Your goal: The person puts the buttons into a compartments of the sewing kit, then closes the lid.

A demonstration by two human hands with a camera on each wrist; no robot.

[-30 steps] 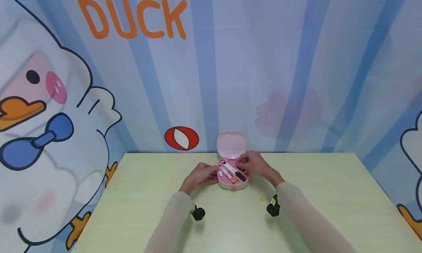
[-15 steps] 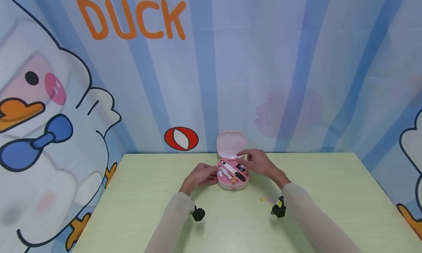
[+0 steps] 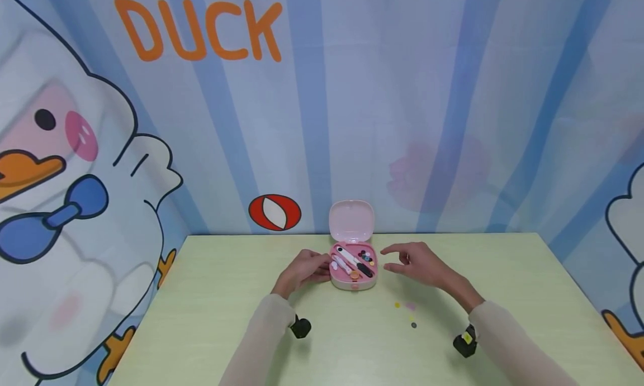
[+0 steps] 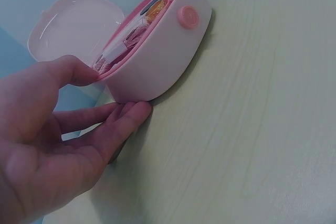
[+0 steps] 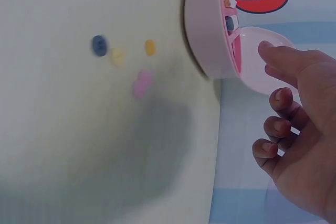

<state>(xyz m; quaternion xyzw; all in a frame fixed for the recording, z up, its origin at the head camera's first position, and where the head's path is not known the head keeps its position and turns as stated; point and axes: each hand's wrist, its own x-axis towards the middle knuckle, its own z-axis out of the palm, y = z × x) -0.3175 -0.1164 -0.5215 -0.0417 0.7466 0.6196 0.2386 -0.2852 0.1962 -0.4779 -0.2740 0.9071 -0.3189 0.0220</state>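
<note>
A small white-and-pink sewing box [image 3: 342, 285] stands near the table's far edge, its pale pink lid [image 3: 351, 221] raised. Inside lie a white-and-black tool [image 3: 364, 270], bundled thread [image 4: 138, 33] and several small buttons [image 3: 366, 256]. My left hand [image 3: 303, 270] holds the box's left side, thumb on the rim and fingers low against the wall. To the right of the box, my right hand [image 3: 425, 263] hovers apart from it with fingers spread, holding nothing. Below that hand, a yellow button [image 5: 150, 47], a pink piece [image 5: 142, 83], a pale yellow piece [image 5: 117, 56] and a dark button [image 5: 99, 45] lie loose.
A light wooden-looking table [image 3: 241, 319] carries everything. Directly behind its far edge hangs a blue striped backdrop [image 3: 347, 95] with duck drawings, and the raised lid stands close to it.
My right hand has moved out of the box's button compartment and away to the right, uncovering the buttons there and the loose pieces on the table. The left hand has stayed on the box.
</note>
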